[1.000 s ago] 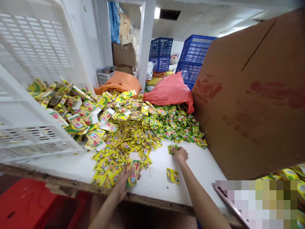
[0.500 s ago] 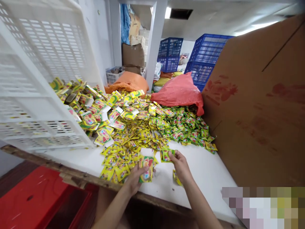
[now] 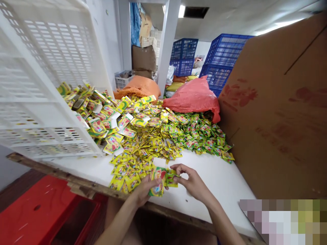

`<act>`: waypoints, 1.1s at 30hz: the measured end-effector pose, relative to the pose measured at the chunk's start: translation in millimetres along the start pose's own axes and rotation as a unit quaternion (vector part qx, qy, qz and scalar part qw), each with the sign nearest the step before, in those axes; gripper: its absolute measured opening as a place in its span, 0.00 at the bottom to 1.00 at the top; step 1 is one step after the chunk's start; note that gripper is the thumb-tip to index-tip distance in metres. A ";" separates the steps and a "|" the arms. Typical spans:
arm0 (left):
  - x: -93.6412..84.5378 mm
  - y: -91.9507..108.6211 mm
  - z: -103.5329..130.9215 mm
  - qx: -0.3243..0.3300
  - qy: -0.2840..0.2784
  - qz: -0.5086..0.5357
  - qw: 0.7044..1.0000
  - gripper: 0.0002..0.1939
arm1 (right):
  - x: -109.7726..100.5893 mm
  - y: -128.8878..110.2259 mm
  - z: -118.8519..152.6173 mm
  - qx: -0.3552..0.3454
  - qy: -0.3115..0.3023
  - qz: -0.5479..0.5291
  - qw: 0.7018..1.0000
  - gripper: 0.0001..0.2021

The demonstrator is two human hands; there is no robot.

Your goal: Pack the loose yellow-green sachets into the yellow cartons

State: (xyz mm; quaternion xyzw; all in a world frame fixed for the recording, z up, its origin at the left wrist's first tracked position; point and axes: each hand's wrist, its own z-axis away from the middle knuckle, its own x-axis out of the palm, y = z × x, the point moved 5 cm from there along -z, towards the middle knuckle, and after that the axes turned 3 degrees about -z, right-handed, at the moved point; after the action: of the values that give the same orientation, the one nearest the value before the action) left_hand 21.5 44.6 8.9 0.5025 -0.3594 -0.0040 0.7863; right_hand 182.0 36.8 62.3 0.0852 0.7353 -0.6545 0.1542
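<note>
My left hand (image 3: 146,189) holds a small green and yellow box (image 3: 157,183) upright, its white flap raised at the top. My right hand (image 3: 188,181) pinches a green and yellow sachet (image 3: 170,178) right beside the box's right edge. Beyond my hands lie loose yellow sachets (image 3: 133,177), and green sachets (image 3: 204,139) are heaped farther right. Printed boxes (image 3: 98,127), several with open white flaps, spill from a tipped white crate (image 3: 53,112) on the left.
The white table (image 3: 217,183) has a worn wooden front edge. A large cardboard box (image 3: 276,115) stands at the right. Behind the heaps are a red sack (image 3: 192,97), an orange sack (image 3: 143,86) and blue crates (image 3: 224,51). A red stool (image 3: 38,211) is at lower left.
My right hand has moved left with a sachet, up to the box in my left hand. The sachet that lay on the table near my right wrist no longer shows there.
</note>
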 end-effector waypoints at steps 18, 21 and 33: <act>-16.1 -22.3 -23.0 0.121 0.109 -0.259 0.952 0.15 | 36.4 71.0 21.3 0.028 0.100 -0.013 0.995 0.12; -17.8 -32.1 -26.0 0.098 0.134 -0.165 0.972 0.18 | 45.2 88.4 34.8 0.078 0.198 -0.126 0.969 0.19; -5.3 -39.9 -20.0 0.028 0.035 -0.101 0.994 0.21 | 13.3 31.7 16.2 -0.001 0.223 -0.014 0.975 0.13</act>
State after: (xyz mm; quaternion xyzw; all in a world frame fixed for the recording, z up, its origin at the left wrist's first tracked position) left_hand 43.1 42.6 -30.5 0.5584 -0.2788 -0.0559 0.7794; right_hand 181.7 23.9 26.6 0.2187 0.7527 -0.6205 -0.0232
